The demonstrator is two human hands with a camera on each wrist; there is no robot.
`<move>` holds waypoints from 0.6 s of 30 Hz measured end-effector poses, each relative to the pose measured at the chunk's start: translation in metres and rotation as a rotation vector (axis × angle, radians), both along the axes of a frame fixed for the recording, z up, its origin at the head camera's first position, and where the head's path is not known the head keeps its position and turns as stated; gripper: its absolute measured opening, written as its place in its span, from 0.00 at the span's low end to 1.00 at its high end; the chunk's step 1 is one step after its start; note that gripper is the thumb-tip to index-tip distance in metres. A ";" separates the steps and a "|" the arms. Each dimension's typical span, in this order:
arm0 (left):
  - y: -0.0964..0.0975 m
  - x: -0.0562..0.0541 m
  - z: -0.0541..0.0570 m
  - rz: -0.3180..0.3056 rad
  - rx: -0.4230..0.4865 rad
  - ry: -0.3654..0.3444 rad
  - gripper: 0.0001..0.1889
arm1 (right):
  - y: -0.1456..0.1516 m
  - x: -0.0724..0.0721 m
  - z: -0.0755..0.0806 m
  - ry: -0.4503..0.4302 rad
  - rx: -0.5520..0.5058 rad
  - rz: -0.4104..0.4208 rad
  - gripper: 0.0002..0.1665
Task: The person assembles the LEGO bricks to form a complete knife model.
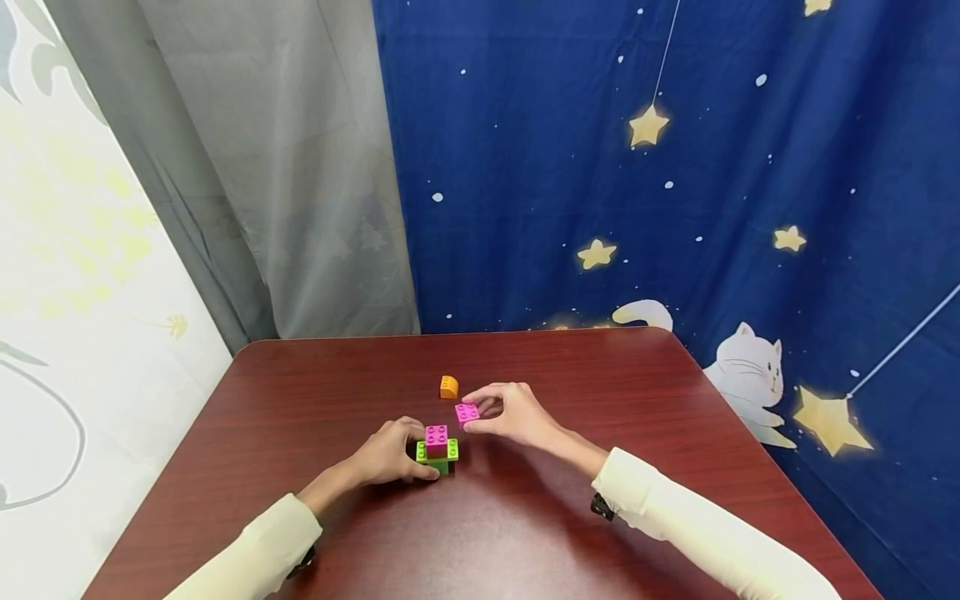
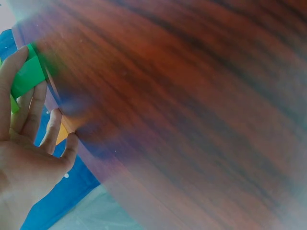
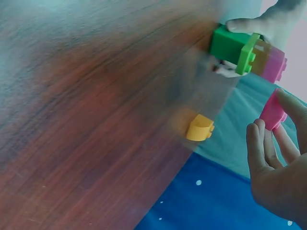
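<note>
A small stack of toy building bricks [image 1: 437,452] stands on the table: a green block [image 3: 229,43] at the base, a lime-green plate [image 3: 246,55] across it, and a pink brick [image 1: 437,435] on top. My left hand [image 1: 392,452] grips the stack low down, its thumb along the near side and fingers round the far left. In the left wrist view its thumb and fingers hold the green block [image 2: 29,76]. Just right of the stack and above the table, my right hand [image 1: 513,414] pinches another pink brick [image 1: 467,412] between thumb and fingertips, studs showing.
An orange brick with a curved side [image 1: 448,387] rests on the table beyond both hands. The dark red-brown table [image 1: 330,367] ends at a far edge before a grey curtain [image 1: 337,250] and a blue starry curtain [image 1: 510,250].
</note>
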State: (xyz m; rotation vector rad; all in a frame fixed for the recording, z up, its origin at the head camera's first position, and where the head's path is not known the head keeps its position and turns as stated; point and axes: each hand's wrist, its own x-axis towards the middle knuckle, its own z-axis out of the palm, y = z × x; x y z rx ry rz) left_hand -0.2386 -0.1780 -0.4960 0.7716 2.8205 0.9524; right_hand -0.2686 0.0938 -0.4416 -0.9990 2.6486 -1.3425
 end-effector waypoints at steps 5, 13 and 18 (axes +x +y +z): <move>0.000 0.000 -0.001 0.004 0.002 0.009 0.18 | -0.006 0.005 0.006 -0.007 -0.029 0.021 0.23; 0.000 0.001 0.000 0.000 -0.001 0.029 0.17 | -0.018 0.013 0.008 -0.010 -0.041 0.048 0.22; 0.000 0.002 0.000 -0.001 0.001 0.038 0.16 | -0.025 0.016 0.007 -0.010 -0.029 0.069 0.22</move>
